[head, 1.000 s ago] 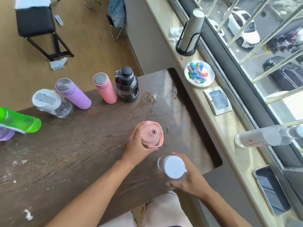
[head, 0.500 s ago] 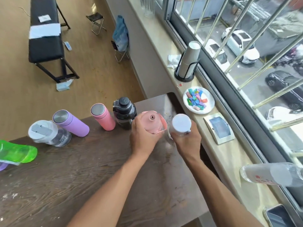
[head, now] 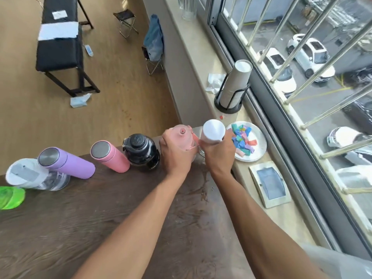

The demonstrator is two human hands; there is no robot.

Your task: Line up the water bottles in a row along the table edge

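Observation:
Along the far edge of the dark wooden table (head: 100, 218) stand a green bottle (head: 10, 197), a clear bottle with a white lid (head: 30, 176), a purple flask (head: 66, 163), a pink flask (head: 109, 156) and a black bottle (head: 142, 152). My left hand (head: 175, 156) grips a pink-lidded bottle (head: 184, 134) at the right end of this row. Beside it my right hand (head: 218, 156) holds a clear bottle with a white cap (head: 213, 129) at the table's far right corner. Whether either bottle rests on the table I cannot tell.
To the right runs a window sill (head: 201, 61) with a white plate of coloured pieces (head: 259, 150), a stack of paper cups in a black holder (head: 235, 85), crumpled tissue and a framed grey pad (head: 270, 184). A black bench and folding stools stand on the floor beyond.
Both hands carried their bottles from the near right part of the table to its far edge, ending beside the black bottle. The camera tilted up.

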